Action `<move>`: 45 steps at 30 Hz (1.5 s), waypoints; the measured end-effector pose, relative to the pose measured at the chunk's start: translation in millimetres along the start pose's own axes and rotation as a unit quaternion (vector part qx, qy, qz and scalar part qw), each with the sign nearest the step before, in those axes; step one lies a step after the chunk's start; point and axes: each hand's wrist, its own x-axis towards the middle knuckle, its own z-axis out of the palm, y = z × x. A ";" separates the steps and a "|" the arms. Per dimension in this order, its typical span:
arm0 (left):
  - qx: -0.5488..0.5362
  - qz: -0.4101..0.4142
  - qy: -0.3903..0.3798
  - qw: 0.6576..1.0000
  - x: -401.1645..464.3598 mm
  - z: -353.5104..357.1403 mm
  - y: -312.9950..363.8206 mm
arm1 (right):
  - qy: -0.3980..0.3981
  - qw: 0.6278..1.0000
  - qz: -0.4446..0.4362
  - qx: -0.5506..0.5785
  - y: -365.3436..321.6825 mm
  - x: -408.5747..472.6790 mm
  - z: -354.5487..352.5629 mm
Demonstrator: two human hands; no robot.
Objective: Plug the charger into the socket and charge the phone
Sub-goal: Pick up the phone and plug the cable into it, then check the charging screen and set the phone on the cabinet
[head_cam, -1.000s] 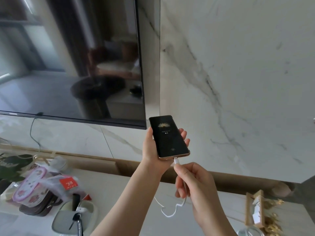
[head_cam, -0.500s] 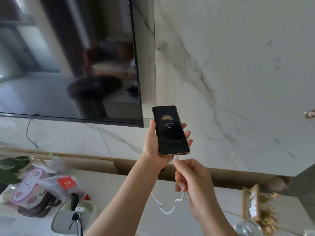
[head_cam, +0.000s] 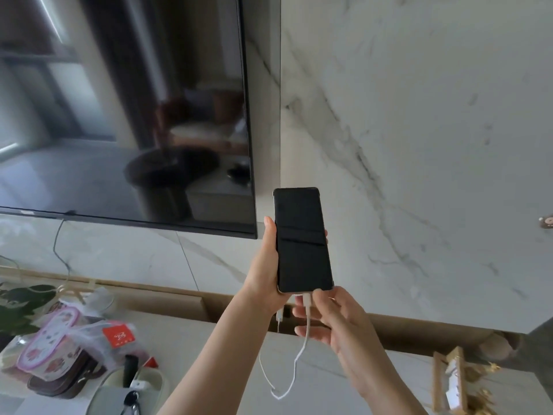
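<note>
Slim black phone (head_cam: 302,241), gripped by left hand (head_cam: 266,274): screen, lit earlier, is now dark. Thin white cable (head_cam: 299,363) seated, plug (head_cam: 307,300) lightly pinched by half-open right hand (head_cam: 335,322). Charging likely underway.

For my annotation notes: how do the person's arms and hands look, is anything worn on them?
Both forearms are bare, with no sleeves in view. The left hand and right hand wear no gloves; no ring, watch or bracelet shows.
</note>
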 end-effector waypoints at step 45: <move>0.121 0.112 0.022 0.986 -27.0 20.6 -11.7 | -0.134 0.951 -0.095 0.261 -31.9 -0.4 -19.0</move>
